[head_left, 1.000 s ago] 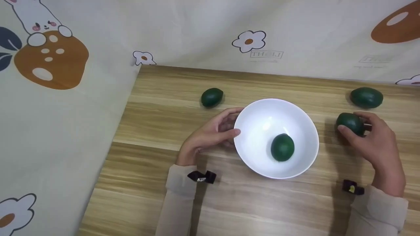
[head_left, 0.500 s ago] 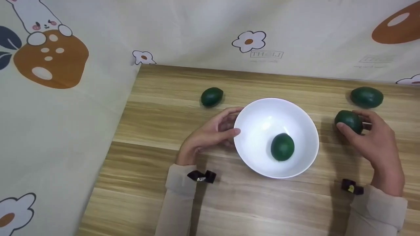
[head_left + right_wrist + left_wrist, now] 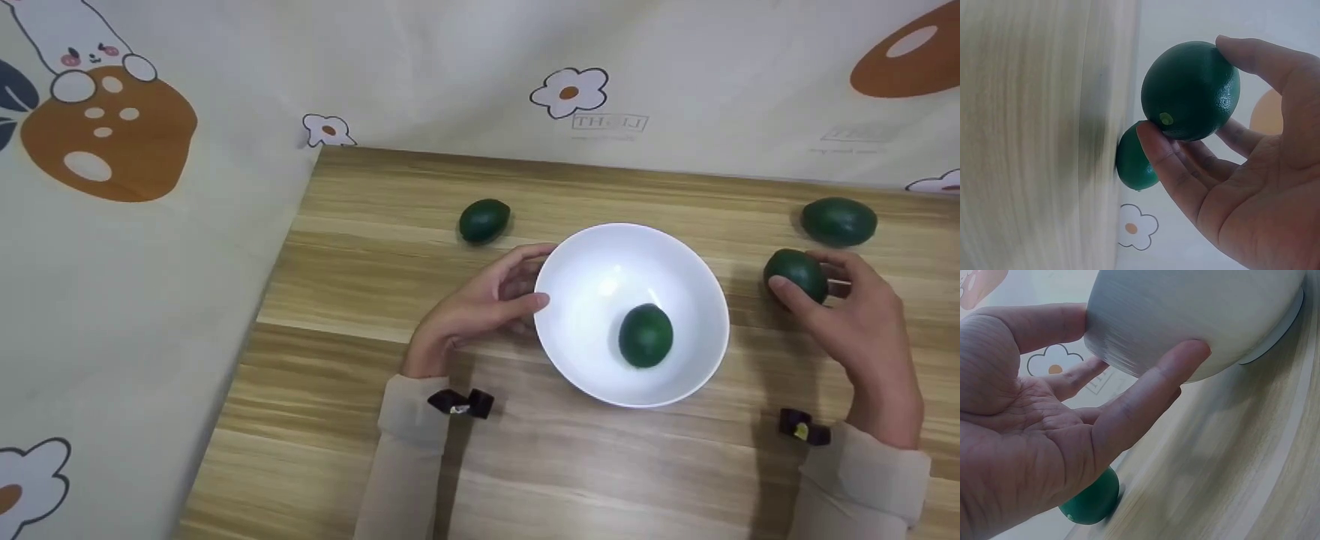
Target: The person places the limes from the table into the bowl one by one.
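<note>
My left hand (image 3: 487,304) grips the white bowl (image 3: 585,315) at its left side, thumb on the rim and fingers against the outer wall. In the left wrist view those fingers (image 3: 1151,391) spread along the side of the bowl (image 3: 1185,315). Inside the bowl lies one dark green lime (image 3: 646,336). To the right of it, my right hand (image 3: 862,322) pinches another lime (image 3: 796,274) between thumb and fingers. The right wrist view shows this held lime (image 3: 1190,90) raised off the table, its pale stem scar showing.
One lime (image 3: 484,221) rests on the wooden table (image 3: 360,277) behind my left hand. Another lime (image 3: 838,221) lies at the back right, just beyond my right hand. A printed cloth (image 3: 435,75) hangs along the table's back and left edges.
My right hand, with the lime in it, has shifted slightly away from me and to the left. The left hand and bowl stay in place.
</note>
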A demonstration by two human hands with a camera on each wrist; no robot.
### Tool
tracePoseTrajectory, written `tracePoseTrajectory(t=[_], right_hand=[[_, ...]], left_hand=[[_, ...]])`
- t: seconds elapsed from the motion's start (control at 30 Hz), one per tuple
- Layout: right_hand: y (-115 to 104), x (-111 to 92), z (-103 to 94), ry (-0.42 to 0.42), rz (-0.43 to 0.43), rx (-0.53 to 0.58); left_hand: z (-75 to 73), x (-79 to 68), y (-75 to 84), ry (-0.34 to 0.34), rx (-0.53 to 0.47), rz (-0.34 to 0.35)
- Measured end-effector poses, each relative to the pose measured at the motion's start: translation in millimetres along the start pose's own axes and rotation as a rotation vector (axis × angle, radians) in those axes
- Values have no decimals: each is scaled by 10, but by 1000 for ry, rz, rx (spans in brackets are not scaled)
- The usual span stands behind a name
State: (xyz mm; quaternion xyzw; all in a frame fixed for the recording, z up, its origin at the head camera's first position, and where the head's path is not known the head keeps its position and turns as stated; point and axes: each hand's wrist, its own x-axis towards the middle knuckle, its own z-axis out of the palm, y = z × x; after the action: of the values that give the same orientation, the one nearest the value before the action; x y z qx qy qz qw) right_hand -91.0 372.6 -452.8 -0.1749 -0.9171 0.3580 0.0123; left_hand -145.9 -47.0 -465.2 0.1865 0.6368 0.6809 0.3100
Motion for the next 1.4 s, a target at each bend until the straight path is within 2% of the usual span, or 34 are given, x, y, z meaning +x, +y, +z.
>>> tracePoseTrajectory(t=[0.47, 0.9, 1.1, 1.4], right_hand=[[-56, -25, -5, -5, 15, 5], [-98, -44, -35, -14, -15, 4], [-118, -54, -33, 3, -17, 2], [-134, -62, -38, -15, -23, 3]], left_hand=[[8, -1, -1, -6, -51, -29], [3, 0, -6, 4, -1, -1], [8, 2, -1, 8, -12, -5], [-1, -9, 3, 2, -37, -26]])
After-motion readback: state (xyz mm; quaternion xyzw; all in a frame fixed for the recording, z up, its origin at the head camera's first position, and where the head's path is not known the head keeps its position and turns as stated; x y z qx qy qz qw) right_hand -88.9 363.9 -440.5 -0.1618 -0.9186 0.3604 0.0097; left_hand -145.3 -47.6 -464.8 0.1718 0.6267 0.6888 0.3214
